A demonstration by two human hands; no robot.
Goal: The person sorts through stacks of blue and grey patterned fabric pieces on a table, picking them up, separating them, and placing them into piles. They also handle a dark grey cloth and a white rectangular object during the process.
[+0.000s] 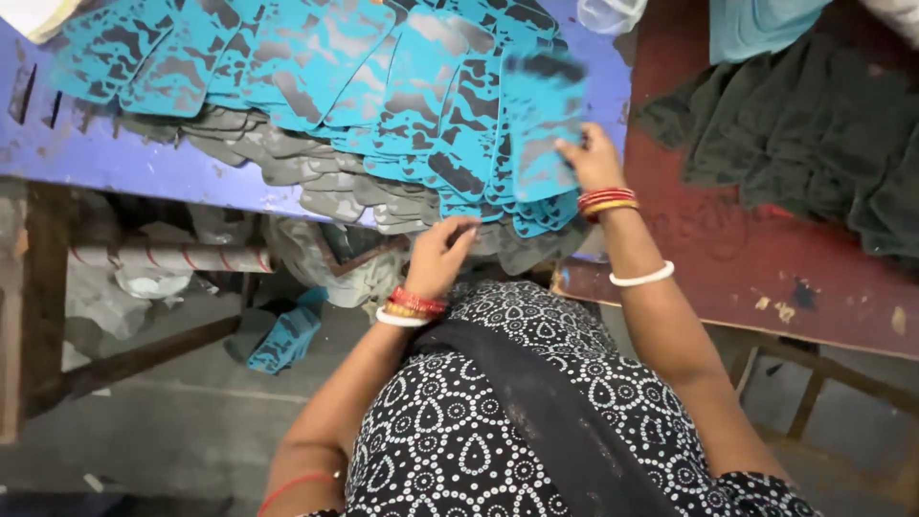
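While I scan from the left, teal patterned sheets (316, 67) lie fanned in overlapping rows across the blue table (105, 158), spilling over its near edge. My left hand (438, 254) curls its fingers loosely at the stack's underside there, touching grey backs. My right hand (589, 158) pinches one blurred sheet (541, 115) near the table's right edge. They look thin, light, floppy; I'd grip edges.
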